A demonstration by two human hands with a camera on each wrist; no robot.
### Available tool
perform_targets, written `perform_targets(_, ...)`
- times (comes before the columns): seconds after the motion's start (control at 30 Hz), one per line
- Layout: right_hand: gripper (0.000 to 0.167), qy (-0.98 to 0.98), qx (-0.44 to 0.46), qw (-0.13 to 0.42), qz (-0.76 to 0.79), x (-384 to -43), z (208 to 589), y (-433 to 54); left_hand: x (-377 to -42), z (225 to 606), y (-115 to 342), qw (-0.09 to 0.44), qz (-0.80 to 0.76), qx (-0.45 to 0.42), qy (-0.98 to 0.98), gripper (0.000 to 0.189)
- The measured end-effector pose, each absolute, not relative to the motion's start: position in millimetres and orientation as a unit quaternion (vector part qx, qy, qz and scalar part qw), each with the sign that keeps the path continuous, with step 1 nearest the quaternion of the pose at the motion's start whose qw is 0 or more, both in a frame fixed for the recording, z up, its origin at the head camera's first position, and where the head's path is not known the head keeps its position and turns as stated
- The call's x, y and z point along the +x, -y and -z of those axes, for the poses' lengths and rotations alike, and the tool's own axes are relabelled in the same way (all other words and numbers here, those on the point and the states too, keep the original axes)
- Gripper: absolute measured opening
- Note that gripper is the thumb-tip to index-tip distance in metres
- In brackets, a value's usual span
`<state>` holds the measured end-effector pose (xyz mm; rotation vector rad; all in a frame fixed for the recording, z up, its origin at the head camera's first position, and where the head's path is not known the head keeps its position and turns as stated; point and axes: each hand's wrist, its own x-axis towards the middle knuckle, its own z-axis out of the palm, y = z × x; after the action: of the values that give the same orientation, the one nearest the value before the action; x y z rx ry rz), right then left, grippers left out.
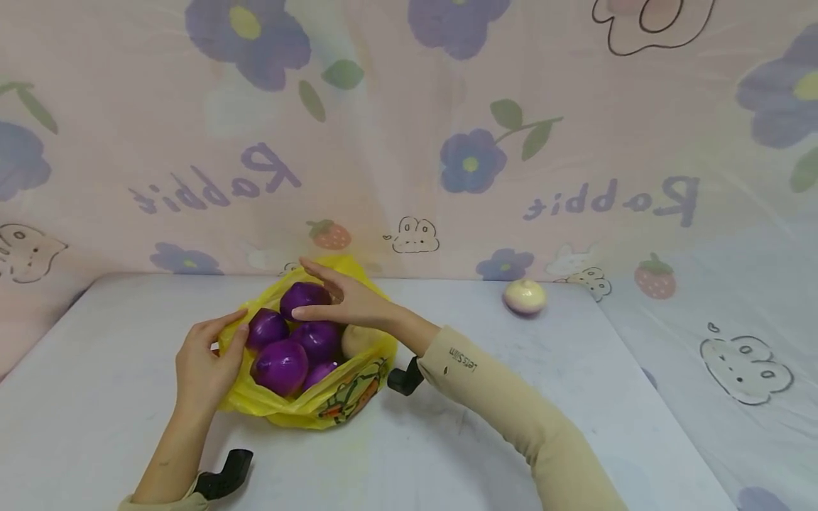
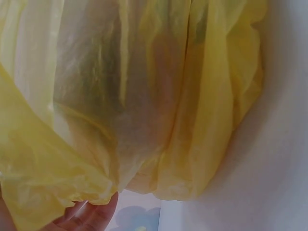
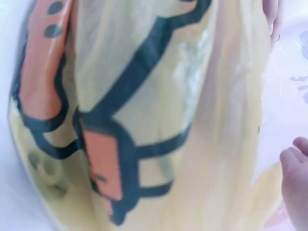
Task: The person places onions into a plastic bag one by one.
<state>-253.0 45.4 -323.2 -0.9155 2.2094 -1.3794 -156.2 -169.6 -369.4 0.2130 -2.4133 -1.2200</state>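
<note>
A yellow plastic bag point(image 1: 255, 404) with a printed cartoon stands on the table, its mouth spread. Several glossy purple onions point(image 1: 280, 367) and one pale, round thing point(image 1: 360, 341) lie inside. At the bag's left rim, my left hand point(image 1: 207, 362) pinches the plastic between thumb and fingers; in the left wrist view its fingertips point(image 2: 96, 216) show beneath the bag's edge. Above the far onions hovers my right hand point(image 1: 348, 304), fingers and thumb stretched out and spread, gripping nothing visible. Whether its thumb touches the onion point(image 1: 305, 298) below, I cannot tell.
A white-and-purple onion point(image 1: 525, 297) sits alone near the back right edge of the white table point(image 1: 511, 411). Behind the table hangs a pink cloth point(image 1: 383, 142) printed with flowers and rabbits. Black camera mounts point(image 1: 225, 475) jut from both wrists.
</note>
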Motion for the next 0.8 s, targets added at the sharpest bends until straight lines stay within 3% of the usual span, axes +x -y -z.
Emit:
perform_targets(0.47, 0.078, -0.74, -0.375, 0.167, 0.532, -246.5, 322.7, -67.7, -156.3, 370.4, 169.3, 0.212, 0.438, 0.079, 0.87, 0.033)
perform_targets(0.8, 0.069, -0.751, -0.355, 0.065, 0.554, -249.2, 329.2, -98.2, -155.7, 371.7, 169.7, 0.215, 0.444, 0.076, 0.866, 0.032)
